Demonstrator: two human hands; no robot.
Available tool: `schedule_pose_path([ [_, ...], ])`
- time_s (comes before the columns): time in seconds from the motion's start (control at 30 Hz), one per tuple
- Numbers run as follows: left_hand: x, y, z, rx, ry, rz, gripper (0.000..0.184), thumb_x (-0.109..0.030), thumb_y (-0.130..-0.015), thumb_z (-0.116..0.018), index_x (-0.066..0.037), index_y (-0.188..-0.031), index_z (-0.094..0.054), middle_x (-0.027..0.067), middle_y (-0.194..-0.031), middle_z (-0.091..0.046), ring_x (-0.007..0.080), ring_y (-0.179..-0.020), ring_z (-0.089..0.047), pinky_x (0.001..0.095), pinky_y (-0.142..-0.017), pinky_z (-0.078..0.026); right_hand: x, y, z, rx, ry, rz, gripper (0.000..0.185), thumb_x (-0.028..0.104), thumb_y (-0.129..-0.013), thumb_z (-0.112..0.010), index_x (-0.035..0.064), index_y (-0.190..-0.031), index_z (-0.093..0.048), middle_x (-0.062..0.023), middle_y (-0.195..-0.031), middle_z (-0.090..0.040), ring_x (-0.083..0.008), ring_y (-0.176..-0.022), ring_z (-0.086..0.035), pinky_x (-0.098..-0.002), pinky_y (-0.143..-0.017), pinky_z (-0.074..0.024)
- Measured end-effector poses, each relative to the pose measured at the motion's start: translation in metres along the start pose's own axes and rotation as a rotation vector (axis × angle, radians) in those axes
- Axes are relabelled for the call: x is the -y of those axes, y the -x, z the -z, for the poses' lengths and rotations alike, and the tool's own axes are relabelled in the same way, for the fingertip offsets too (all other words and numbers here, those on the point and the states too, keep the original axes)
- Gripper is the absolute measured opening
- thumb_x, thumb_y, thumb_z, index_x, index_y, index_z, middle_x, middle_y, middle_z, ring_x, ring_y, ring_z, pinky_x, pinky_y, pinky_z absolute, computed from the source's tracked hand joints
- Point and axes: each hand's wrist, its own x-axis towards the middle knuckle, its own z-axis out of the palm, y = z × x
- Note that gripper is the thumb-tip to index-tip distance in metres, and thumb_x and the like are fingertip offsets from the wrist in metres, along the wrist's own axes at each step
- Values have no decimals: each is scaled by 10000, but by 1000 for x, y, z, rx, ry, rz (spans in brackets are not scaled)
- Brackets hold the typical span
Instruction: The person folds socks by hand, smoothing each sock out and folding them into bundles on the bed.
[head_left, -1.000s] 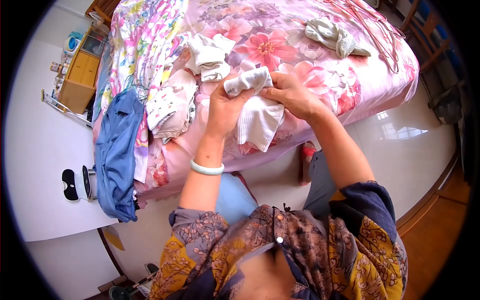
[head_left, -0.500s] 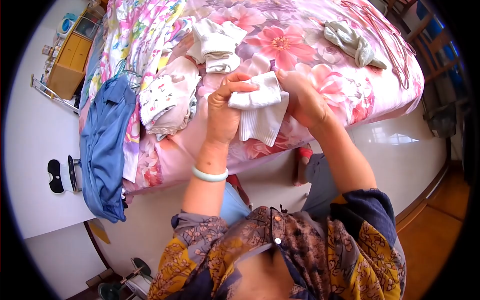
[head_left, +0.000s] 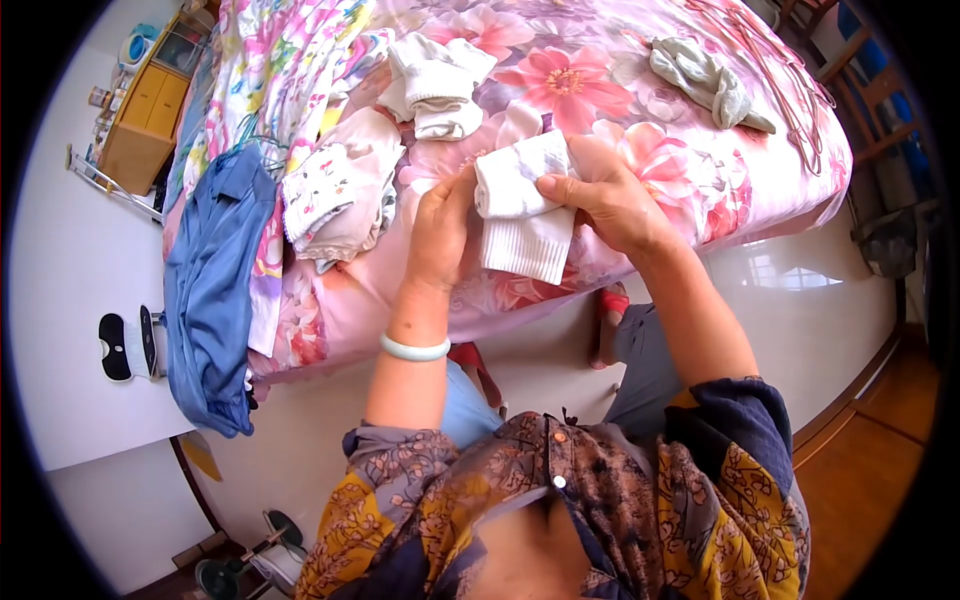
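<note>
A pair of white socks [head_left: 525, 205], folded over with the ribbed cuff hanging down, is held above the near side of the bed. My right hand [head_left: 615, 208] grips it from the right, thumb pressed on the front and fingers behind. At the left edge my left hand [head_left: 440, 230] is curled against the fold, its fingertips partly hidden behind the fabric. Beyond lies a stack of folded white socks [head_left: 440, 90]. Left of my left hand is a pile of folded pale underwear [head_left: 340, 195] with a small cherry-like print on top.
A pink floral bedsheet [head_left: 560, 90] covers the bed. Grey-green socks [head_left: 710, 85] and thin reddish hangers [head_left: 785, 75] lie at the right. On the left, a blue garment [head_left: 215, 290] hangs over the edge beside colourful floral fabric [head_left: 270, 70].
My left hand has dropped its grip from the top of the fold to the left edge. My right thumb has come over onto the front, and the socks have turned slightly.
</note>
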Motion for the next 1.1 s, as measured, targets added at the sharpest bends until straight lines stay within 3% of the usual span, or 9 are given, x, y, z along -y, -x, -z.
schedule_pose_path([
  [0.03,-4,3,-9,17,34,25,491,-333,-993,-532,44,-1301,-467,111,-1173,-612,174,-1090,-577,338,-952,-467,0,-1,2,-19,34,7,289,136,-888,-648,-48,-1096,-567,-39,-955,-633,-92,-868,-578,-250,-758,-479],
  [0.13,-1,5,-3,171,48,-33,606,-423,-937,-605,31,-1302,-441,94,-1184,-586,180,-1107,-566,337,-977,-450,10,1,1,44,-78,66,272,127,-896,-639,-52,-1086,-563,-37,-951,-628,-84,-862,-568,-255,-752,-477],
  [0.17,-2,5,-4,199,13,-44,639,-389,-868,-712,14,-1287,-448,81,-1194,-564,175,-1113,-553,330,-983,-440,9,1,2,31,-55,61,272,128,-899,-636,-52,-1090,-563,-35,-952,-628,-83,-860,-567,-255,-751,-477],
  [0.27,-2,9,-18,139,-188,-109,687,-282,-823,-778,4,-1330,-414,80,-1206,-557,163,-1113,-544,314,-977,-438,6,1,3,16,-3,50,278,132,-906,-631,-50,-1103,-561,-30,-955,-628,-80,-856,-565,-252,-746,-476],
  [0.37,0,8,-22,76,-186,-69,624,-196,-812,-788,4,-1311,-471,66,-1178,-585,143,-1085,-553,298,-962,-442,9,1,2,36,4,51,290,136,-908,-633,-47,-1119,-557,-28,-957,-629,-76,-854,-565,-252,-741,-477],
  [0.57,6,10,-17,141,-188,-52,376,-139,-865,-724,2,-1191,-603,58,-1113,-657,144,-1013,-610,297,-918,-487,9,0,10,68,-54,-8,355,152,-898,-654,-47,-1172,-550,-36,-979,-631,-84,-872,-575,-255,-758,-486],
  [0.73,5,12,-26,137,-193,-148,347,-113,-912,-661,-17,-1235,-576,45,-1153,-629,123,-1054,-572,290,-938,-456,11,0,4,48,-101,30,435,148,-872,-682,-55,-1228,-535,-45,-1017,-633,-94,-914,-581,-261,-804,-487],
  [0.87,6,11,-27,113,-254,-209,342,-73,-923,-628,-11,-1250,-550,47,-1173,-615,129,-1061,-572,288,-938,-460,2,-5,9,161,-94,51,341,126,-859,-691,-39,-1146,-605,-22,-995,-653,-86,-907,-589,-262,-831,-484],
  [1.1,6,9,-22,34,-194,-90,338,9,-889,-607,-8,-1224,-562,41,-1133,-621,134,-1047,-584,283,-922,-471,-4,0,1,15,-124,93,268,-19,-841,-663,8,-1108,-648,6,-971,-662,-66,-871,-599,-248,-782,-497],
])
